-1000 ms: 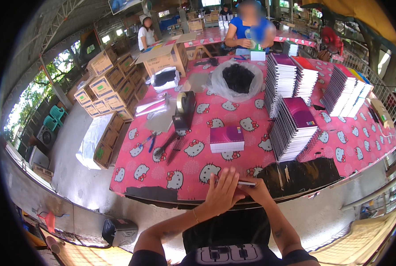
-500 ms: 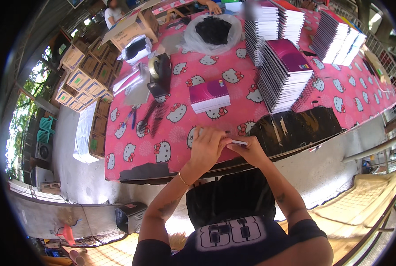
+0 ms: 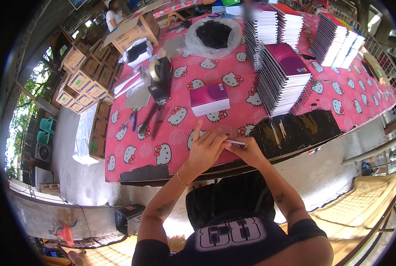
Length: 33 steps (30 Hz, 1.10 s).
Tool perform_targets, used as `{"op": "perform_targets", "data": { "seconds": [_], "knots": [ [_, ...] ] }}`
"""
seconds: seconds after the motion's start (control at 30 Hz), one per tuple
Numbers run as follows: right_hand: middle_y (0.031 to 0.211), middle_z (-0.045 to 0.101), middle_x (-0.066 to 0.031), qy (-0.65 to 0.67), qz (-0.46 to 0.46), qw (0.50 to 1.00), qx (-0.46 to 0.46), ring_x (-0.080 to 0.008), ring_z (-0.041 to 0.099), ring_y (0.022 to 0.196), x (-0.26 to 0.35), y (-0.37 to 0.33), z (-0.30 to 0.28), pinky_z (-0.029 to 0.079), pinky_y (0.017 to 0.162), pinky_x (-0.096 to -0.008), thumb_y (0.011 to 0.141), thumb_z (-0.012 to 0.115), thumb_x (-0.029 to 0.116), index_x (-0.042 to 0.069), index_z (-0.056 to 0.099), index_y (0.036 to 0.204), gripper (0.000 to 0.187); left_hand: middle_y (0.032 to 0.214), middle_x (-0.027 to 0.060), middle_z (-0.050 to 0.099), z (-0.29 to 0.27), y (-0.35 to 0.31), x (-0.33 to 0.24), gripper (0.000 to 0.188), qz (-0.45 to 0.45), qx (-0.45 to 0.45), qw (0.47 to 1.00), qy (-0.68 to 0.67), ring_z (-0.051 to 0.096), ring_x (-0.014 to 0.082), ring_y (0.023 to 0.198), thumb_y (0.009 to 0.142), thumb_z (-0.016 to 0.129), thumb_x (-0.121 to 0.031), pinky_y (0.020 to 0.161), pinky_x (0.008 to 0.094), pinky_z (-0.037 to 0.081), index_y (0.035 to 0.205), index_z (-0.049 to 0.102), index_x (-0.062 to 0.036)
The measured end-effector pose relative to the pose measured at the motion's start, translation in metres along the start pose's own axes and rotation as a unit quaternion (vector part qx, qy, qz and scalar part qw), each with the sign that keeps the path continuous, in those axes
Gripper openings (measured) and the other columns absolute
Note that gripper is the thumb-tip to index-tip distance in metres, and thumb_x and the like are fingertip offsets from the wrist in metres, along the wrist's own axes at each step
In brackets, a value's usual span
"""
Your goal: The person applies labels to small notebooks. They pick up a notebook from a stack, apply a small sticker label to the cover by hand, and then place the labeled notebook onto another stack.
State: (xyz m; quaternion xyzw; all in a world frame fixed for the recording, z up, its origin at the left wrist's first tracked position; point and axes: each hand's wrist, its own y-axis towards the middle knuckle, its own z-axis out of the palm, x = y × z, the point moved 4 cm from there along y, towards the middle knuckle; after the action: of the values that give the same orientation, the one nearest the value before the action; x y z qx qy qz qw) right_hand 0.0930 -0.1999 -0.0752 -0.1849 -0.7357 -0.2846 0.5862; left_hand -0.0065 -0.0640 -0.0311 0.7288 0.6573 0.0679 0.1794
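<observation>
Counted: two hands, one left hand [image 3: 207, 145] and one right hand [image 3: 248, 153], with one thin flat item [image 3: 236, 143]. Tabletop: one tape dispenser [image 3: 161, 80], one low purple-covered stack [image 3: 209, 99]. Floor: two green chairs [image 3: 46, 124].

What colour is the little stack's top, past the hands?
The little stack has a mostly purple top, best in the head view.

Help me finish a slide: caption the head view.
Right hand holding a thin item, left hand alongside, at a pink table with stacked notebooks.
</observation>
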Motion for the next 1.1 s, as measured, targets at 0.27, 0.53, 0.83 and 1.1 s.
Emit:
{"op": "perform_targets", "data": {
  "seconds": [0.27,0.53,0.83,1.1],
  "knots": [
    [0.077,0.068,-0.0108,0.008,-0.046,0.997,-0.056,-0.0083,0.058,0.067,-0.012,0.003,0.005,0.049,0.064,-0.0294,0.088,0.071,0.012,0.003,0.072,0.111,0.024,0.156,0.0263,0.034,0.013,-0.013,-0.035,0.083,-0.064,-0.078,0.992,0.072,0.030,0.0404,0.148,0.097,0.041,-0.059,0.117,0.0640,0.014,0.148,0.038,0.0067],
    [0.094,0.074,-0.0144,0.009,-0.021,1.000,-0.020,-0.0134,0.070,0.083,-0.007,0.010,-0.004,0.054,0.077,-0.0310,0.088,0.068,0.008,0.003,0.070,0.117,0.030,0.158,0.0285,0.029,0.012,-0.003,-0.041,0.083,-0.048,-0.043,0.997,0.031,0.022,0.0427,0.150,0.100,0.036,-0.058,0.117,0.0660,0.008,0.150,0.031,0.0089],
    [0.086,0.073,-0.0173,0.000,0.028,0.999,0.021,-0.0206,0.074,0.083,-0.010,0.008,-0.003,0.055,0.073,-0.0345,0.084,0.068,0.007,0.000,0.069,0.112,0.029,0.158,0.0236,0.033,0.006,0.009,-0.042,0.080,-0.051,-0.042,0.996,0.066,0.027,0.0361,0.150,0.098,0.042,-0.058,0.118,0.0632,0.009,0.149,0.038,0.0038],
    [0.082,0.070,-0.0179,-0.084,-0.002,0.996,0.017,-0.0261,0.072,0.077,-0.001,0.006,-0.004,0.053,0.071,-0.0339,0.083,0.074,0.012,0.001,0.070,0.110,0.029,0.128,0.0098,0.063,-0.007,0.009,-0.034,0.041,-0.031,-0.090,0.995,-0.019,0.057,0.0282,0.124,0.097,0.060,-0.030,0.118,0.0628,0.013,0.129,0.059,-0.0054]
  ]
}}
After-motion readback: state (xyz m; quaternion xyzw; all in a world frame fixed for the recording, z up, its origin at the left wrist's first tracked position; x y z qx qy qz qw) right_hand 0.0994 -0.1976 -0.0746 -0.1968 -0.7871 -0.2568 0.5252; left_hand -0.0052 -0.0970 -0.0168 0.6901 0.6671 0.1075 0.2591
